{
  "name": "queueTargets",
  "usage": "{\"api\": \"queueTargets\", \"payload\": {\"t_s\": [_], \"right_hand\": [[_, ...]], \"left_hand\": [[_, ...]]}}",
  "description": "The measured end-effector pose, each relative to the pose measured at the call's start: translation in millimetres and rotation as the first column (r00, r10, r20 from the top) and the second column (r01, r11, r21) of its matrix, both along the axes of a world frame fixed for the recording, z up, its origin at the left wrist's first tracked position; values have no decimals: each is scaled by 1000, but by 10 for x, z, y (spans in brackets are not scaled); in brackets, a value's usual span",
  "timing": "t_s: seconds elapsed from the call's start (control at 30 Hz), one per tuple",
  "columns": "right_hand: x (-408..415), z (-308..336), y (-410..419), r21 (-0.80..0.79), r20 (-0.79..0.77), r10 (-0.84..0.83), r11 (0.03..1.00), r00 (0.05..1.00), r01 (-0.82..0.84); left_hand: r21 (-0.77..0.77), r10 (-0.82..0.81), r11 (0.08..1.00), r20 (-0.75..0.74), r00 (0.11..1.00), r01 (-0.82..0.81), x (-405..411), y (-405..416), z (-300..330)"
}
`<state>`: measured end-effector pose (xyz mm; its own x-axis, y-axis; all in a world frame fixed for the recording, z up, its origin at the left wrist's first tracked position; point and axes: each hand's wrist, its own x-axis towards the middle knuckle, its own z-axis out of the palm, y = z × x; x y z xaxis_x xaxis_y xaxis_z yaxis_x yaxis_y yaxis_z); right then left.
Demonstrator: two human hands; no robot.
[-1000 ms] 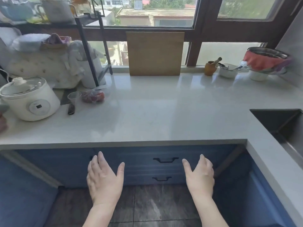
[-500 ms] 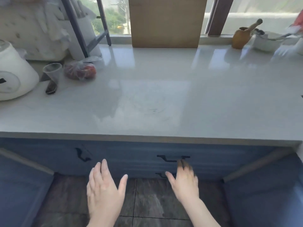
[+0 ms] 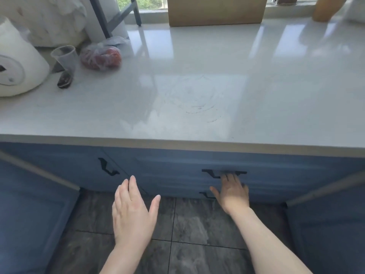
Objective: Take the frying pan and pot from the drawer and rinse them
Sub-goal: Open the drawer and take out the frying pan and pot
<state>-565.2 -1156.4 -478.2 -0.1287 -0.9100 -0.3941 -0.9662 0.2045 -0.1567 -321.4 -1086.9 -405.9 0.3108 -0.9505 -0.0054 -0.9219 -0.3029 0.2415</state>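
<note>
Drawer (image 3: 197,171) closed, contents hidden; right hand (image 3: 232,191) at handle (image 3: 224,172).

Shut blue drawer (image 3: 177,167) under counter

Head camera looks forward and down, close over the countertop (image 3: 197,86) edge and drawer front (image 3: 177,171).

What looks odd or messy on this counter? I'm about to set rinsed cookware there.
Only a faint swirled, dried smear on the countertop, near the front edge above the drawer handle. Nothing looks spilled, tipped or broken; the plastic cup stands upright.
</note>
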Motion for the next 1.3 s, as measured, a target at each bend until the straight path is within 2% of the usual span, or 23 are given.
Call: {"api": "queueTargets", "payload": {"t_s": [0.17, 0.47, 0.63, 0.7, 0.77, 0.8, 0.83, 0.9, 0.93, 0.97, 1.0, 1.07, 1.17, 1.3], "right_hand": [[45, -20, 103, -18, 14, -30, 999, 999, 30], [76, -172, 475, -168, -20, -33, 985, 999, 29], [109, -171, 651, -110, -28, -28, 994, 999, 25], [149, -61, 806, -86, 2, -48, 995, 999, 48], [186, 155, 1023, -124, 132, -111, 984, 985, 128], [182, 308, 1159, -210, 247, -177, 950, 953, 231], [135, 464, 1309, -322, 367, -240, 874, 899, 364], [-48, 782, 1539, -490, 535, -336, 624, 776, 608], [-178, 905, 1589, -533, 541, -381, 534, 750, 656], [-333, 1007, 1597, -546, 515, -427, 504, 743, 669], [-487, 1074, 1576, -531, 464, -476, 526, 747, 665], [-770, 1129, 1510, -469, 306, -553, 620, 775, 628], [-1023, 1139, 1451, -377, 116, -566, 735, 816, 563], [-1166, 1187, 1423, -269, 35, -599, 765, 800, 585]], "left_hand": [[-44, -34, 998, -18, 999, 33, -85, -22, 75], [-81, -28, 996, -52, 998, 24, -75, -22, 237], [-75, -37, 997, -51, 998, 33, -24, -52, 307], [-71, -39, 997, -36, 999, 36, -9, -81, 322], [-74, -25, 997, -6, 1000, 25, 17, -97, 321], [-72, 0, 997, -1, 1000, 0, 33, -93, 316], [-66, 36, 997, -11, 999, -37, 46, -81, 312], [-40, 118, 992, -70, 990, -121, 50, -20, 320], [-15, 151, 988, -100, 983, -154, 43, 29, 316], [15, 179, 984, -124, 976, -179, 32, 90, 309], [43, 205, 979, -146, 968, -200, 19, 160, 303], [82, 244, 969, -174, 954, -233, 4, 317, 292], [103, 267, 962, -154, 951, -254, 17, 487, 281], [137, 316, 945, -151, 937, -297, 28, 526, 354]]}}
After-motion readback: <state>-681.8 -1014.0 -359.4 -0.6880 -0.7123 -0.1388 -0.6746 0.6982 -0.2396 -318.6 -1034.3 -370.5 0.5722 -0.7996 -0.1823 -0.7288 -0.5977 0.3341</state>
